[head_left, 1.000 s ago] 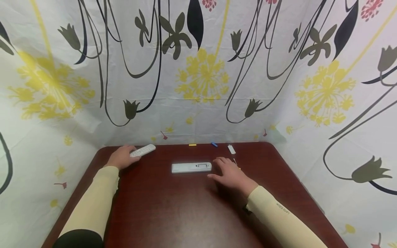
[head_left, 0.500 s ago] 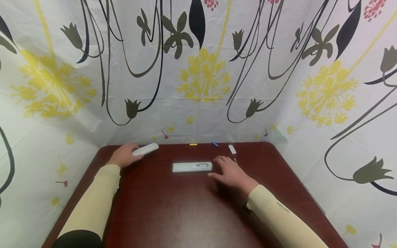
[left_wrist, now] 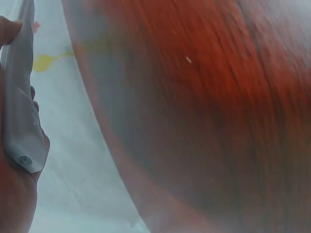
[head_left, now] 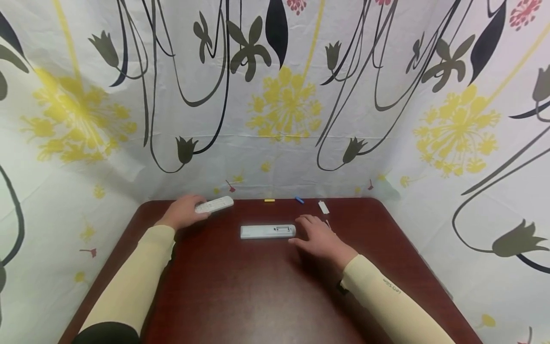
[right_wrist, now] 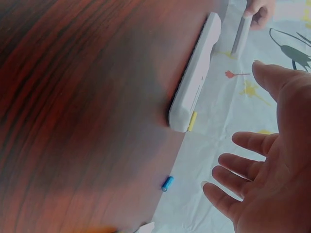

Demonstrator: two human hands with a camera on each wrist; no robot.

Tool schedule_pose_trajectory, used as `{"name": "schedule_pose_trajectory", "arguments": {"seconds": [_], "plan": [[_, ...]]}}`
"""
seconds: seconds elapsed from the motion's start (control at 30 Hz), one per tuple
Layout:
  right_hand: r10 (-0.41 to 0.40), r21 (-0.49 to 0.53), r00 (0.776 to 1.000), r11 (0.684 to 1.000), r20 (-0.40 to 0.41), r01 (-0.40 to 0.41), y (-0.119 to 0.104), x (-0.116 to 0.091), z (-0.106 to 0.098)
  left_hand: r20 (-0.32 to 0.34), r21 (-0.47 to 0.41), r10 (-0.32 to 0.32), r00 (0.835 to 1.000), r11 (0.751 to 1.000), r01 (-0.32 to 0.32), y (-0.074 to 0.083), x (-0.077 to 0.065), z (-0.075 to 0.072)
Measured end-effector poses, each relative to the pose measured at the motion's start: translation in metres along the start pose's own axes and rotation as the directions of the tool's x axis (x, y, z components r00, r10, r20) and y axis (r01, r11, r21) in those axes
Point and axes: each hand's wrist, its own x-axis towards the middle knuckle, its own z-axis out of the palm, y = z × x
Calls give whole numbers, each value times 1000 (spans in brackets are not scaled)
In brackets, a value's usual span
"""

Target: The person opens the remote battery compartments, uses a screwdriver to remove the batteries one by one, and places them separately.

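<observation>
At the back left of the table, my left hand [head_left: 185,211] grips a white remote control [head_left: 216,204], raised off the tabletop. In the left wrist view that remote [left_wrist: 22,116] stands along the left edge, fingers wrapped round it. A second white remote [head_left: 267,231] lies in the middle, its battery compartment uncovered at the right end. Just right of it, my right hand [head_left: 320,239] hovers with spread fingers and nothing in them. The right wrist view shows this hand [right_wrist: 272,160] palm-on, apart from the lying remote [right_wrist: 194,77].
Along the back edge lie a yellow battery [head_left: 269,200], a blue battery [head_left: 299,200] and a small white flat piece [head_left: 323,207]. A thin object [head_left: 328,223] is partly hidden behind my right hand. Patterned cloth [head_left: 275,119] encloses the dark red table [head_left: 240,286] at back and sides.
My left hand has shifted to the right, carrying its remote with it. The right hand and the lying remote keep their places. The head view has turned slightly.
</observation>
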Motion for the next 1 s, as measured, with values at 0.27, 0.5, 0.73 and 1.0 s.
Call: {"name": "schedule_pose_trajectory", "arguments": {"seconds": [0.27, 0.5, 0.73, 1.0], "plan": [[14, 13, 1000, 1000, 9, -14, -3, -1, -4, 7, -4, 109, 994, 994, -109, 30, 4, 0], [3, 30, 1000, 1000, -14, -2, -2, -1, -4, 6, 16, 207, 978, 978, -207, 60, 9, 5], [1, 28, 1000, 1000, -19, -1, -1, 1, -4, 25, 10, 223, 974, 975, -224, 89, 4, 13], [-4, 32, 1000, 999, -22, 5, -2, 1, -3, 39, 0, 271, 962, 963, -271, 124, -5, 18]]}}
